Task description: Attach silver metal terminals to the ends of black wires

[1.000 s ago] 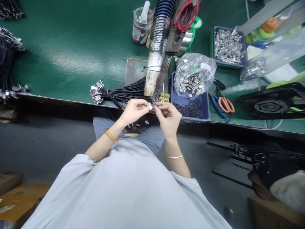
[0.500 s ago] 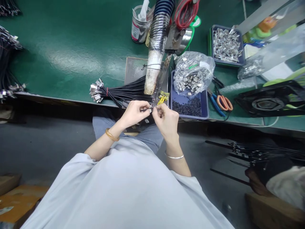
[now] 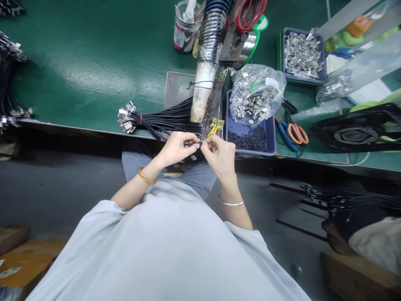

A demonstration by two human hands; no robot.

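At the bench's front edge my left hand [image 3: 181, 147] pinches the end of a black cable [image 3: 189, 144], where a small metal piece shows at the fingertips. My right hand [image 3: 219, 152] is closed in a pinch just beside it, its fingertips at the cable's end; whatever sits between them is too small to make out. Behind my hands lies a bundle of black cables [image 3: 166, 120] with silver connectors [image 3: 127, 117] at the left end, tied by a red band. A yellow clip-like part [image 3: 213, 129] lies just beyond my right fingers.
A duct hose [image 3: 203, 83] comes down over the bundle. On the right stand a blue tray [image 3: 272, 133] with small black parts and a bag of metal shells [image 3: 258, 98], pliers [image 3: 286, 136], orange-handled scissors [image 3: 297, 133] and a bin of connectors [image 3: 324, 71]. More cables [image 3: 9, 83] lie far left.
Both hands stay pinched at the cable's end, with barely any movement of the fingers. The view has shifted slightly.
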